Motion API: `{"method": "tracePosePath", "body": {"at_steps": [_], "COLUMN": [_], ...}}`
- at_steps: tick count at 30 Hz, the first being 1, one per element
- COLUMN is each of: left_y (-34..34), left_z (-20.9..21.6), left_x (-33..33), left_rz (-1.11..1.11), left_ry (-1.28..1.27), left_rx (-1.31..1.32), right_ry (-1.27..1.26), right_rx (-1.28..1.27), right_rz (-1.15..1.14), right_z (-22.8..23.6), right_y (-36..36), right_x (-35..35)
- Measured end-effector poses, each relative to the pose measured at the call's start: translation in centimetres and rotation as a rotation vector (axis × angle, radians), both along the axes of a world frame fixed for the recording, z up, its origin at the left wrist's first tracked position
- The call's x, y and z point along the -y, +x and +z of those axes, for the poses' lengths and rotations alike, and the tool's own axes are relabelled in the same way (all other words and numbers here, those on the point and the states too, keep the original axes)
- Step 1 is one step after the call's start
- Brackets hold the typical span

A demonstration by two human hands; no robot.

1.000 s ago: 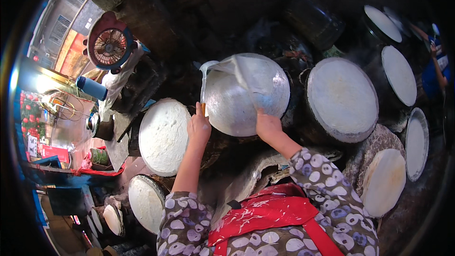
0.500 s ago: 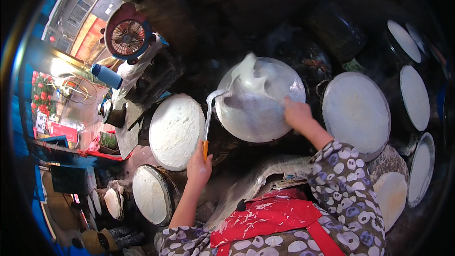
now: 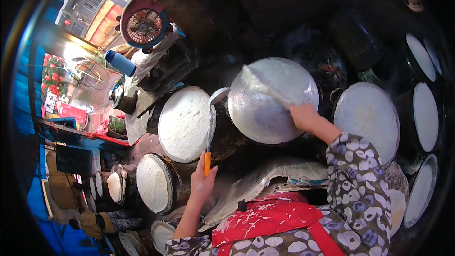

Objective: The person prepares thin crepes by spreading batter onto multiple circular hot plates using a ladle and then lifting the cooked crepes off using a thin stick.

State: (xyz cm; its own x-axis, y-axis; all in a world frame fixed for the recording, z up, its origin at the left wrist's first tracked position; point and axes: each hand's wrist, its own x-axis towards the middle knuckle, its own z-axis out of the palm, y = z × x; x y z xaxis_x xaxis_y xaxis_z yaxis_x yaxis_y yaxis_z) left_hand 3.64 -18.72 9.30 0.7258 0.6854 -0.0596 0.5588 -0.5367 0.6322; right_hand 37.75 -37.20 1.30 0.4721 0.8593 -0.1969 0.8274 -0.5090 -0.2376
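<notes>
My left hand (image 3: 201, 187) is closed around the orange handle of a metal ladle (image 3: 219, 96). The ladle's bowl, whitish with batter, hangs between two round pans, by the left edge of the middle griddle (image 3: 275, 125). That griddle is round and silvery grey, with a thin pale film on it. Over it, my right hand (image 3: 305, 116) grips a whitish, batter-coated spreader (image 3: 263, 86), slightly blurred, its far end pointing up and left. Whether the spreader touches the surface I cannot tell. Left of the ladle, a pan (image 3: 185, 125) is covered by a white, bubbly batter layer.
A pale-coated pan (image 3: 367, 118) stands to the right, and a white-filled one (image 3: 154, 185) at lower left. More round pans (image 3: 425, 116) line the right rim. A fan (image 3: 143, 27) and a blue bottle (image 3: 120, 63) are at upper left. Layered matting (image 3: 265, 180) lies before my red apron.
The batter heaped on the middle griddle has thinned to a film. The spreader shows more plainly. My left hand has drawn the ladle off the griddle's edge. The whole view has shifted slightly.
</notes>
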Motion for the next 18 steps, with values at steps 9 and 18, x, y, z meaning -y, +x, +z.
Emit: {"method": "tracePosePath", "body": {"at_steps": [9,18], "left_y": [-2.1,-2.5], "left_z": [-1.4,-0.4], "left_x": [0.6,1.4], "left_rz": [0.147,0.337], "left_ry": [-0.215,-0.593], "left_rx": [0.114,0.263], "right_ry": [0.069,-0.072], "right_rx": [0.010,-0.050], "right_rz": [-0.047,0.201], "right_z": [-0.8,2.1], "right_y": [3.3,0.4], "right_x": [-0.4,4.2]}}
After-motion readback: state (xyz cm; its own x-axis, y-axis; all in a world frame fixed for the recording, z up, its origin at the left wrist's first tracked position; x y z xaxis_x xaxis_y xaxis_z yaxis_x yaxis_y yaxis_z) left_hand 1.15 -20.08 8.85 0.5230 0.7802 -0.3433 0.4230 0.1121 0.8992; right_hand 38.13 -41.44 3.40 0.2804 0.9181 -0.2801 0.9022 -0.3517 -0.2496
